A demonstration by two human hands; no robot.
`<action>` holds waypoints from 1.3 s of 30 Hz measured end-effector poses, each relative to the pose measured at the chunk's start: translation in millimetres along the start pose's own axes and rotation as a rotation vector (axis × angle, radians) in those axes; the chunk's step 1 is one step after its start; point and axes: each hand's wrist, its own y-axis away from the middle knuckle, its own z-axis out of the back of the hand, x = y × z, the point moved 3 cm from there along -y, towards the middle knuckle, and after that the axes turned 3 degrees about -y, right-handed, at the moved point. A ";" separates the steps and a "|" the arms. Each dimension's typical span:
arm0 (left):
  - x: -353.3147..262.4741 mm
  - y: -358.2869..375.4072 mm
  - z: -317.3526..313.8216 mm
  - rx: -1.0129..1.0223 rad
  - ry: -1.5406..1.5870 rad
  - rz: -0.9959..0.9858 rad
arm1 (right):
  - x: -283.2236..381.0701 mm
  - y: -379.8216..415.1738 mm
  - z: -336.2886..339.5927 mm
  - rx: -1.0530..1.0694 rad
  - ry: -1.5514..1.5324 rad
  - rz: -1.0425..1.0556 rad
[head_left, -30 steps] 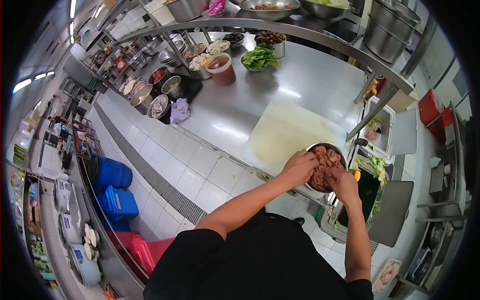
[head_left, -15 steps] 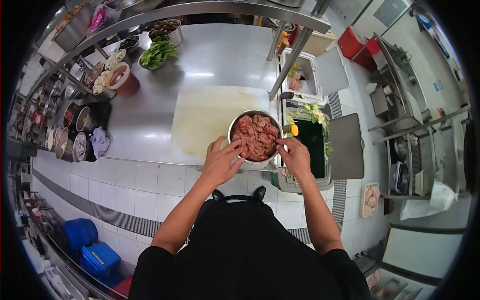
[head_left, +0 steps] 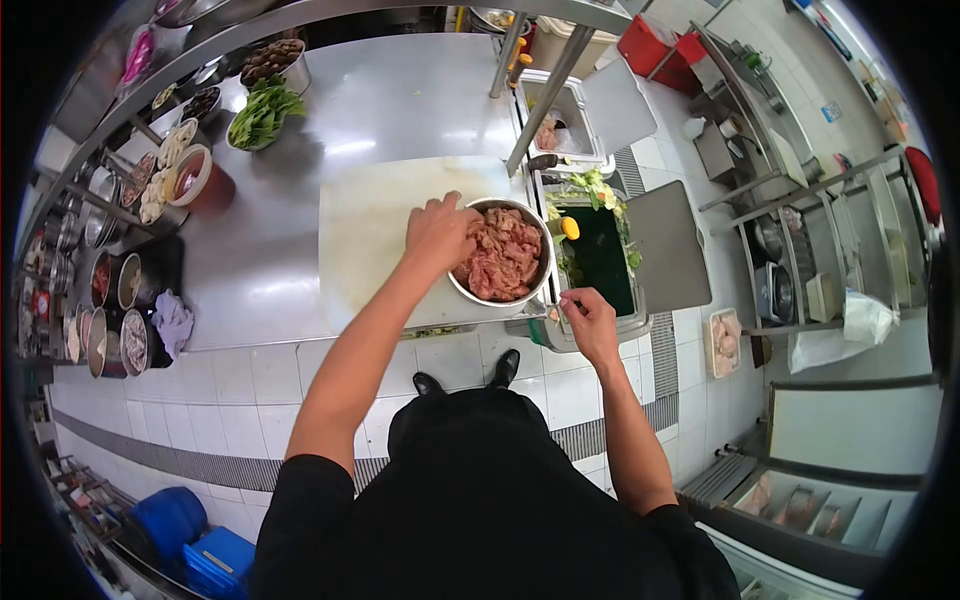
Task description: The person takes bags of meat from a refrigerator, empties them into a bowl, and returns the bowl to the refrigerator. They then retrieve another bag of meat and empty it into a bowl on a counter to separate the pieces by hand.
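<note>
A round metal bowl [head_left: 545,268] of raw sliced meat [head_left: 503,255] stands at the right side of a pale cutting board [head_left: 365,215]. My left hand [head_left: 437,235] lies over the bowl's left rim, its fingers bent and apart, some reaching to the edge of the meat. To the right of the bowl, my right hand [head_left: 592,322] hangs over the near edge of a waste bin [head_left: 630,325]. Its thumb and forefinger are pinched together, and what they hold is too small to make out.
Behind the board stand leafy greens [head_left: 265,115] and a tub of red liquid [head_left: 205,185]. A yellow-capped bottle [head_left: 569,228] is beside the bowl. A metal post [head_left: 550,100] rises at the back right. A purple cloth [head_left: 173,322] lies on the table's left end.
My left hand has shifted from the bowl's near left edge to its far left side. My right hand has left the bowl's right rim and moved out over the bin. The view has shifted.
</note>
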 end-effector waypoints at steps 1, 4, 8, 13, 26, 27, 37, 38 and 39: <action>1.7 -7.3 1.3 0.084 -0.041 -0.010 | -10.1 8.0 2.8 -0.014 0.002 -0.010; 5.3 -5.3 -9.7 0.134 -0.002 0.019 | -45.2 39.6 19.4 -0.060 0.025 -0.141; 12.2 8.2 -21.9 -0.012 0.224 0.176 | -119.1 102.3 44.0 -0.132 0.099 -0.391; 37.5 68.2 -35.8 -0.273 1.051 0.575 | -238.8 211.2 64.3 -0.156 0.138 -0.513; -130.7 148.3 -95.2 -0.173 0.455 0.215 | -392.2 469.4 111.8 -0.072 -0.185 -1.207; -139.1 149.6 -110.5 -0.111 0.415 0.209 | -418.4 495.4 112.6 -0.108 -0.194 -1.331; -184.1 253.5 -285.8 1.041 0.443 0.964 | -539.4 568.6 212.8 -0.513 -0.408 -1.295; -153.5 273.4 -306.9 1.166 0.496 0.935 | -547.3 563.2 228.0 -0.536 -0.367 -1.264; -153.5 277.8 -330.8 1.244 0.511 0.916 | -554.2 557.1 246.3 -0.556 -0.324 -1.237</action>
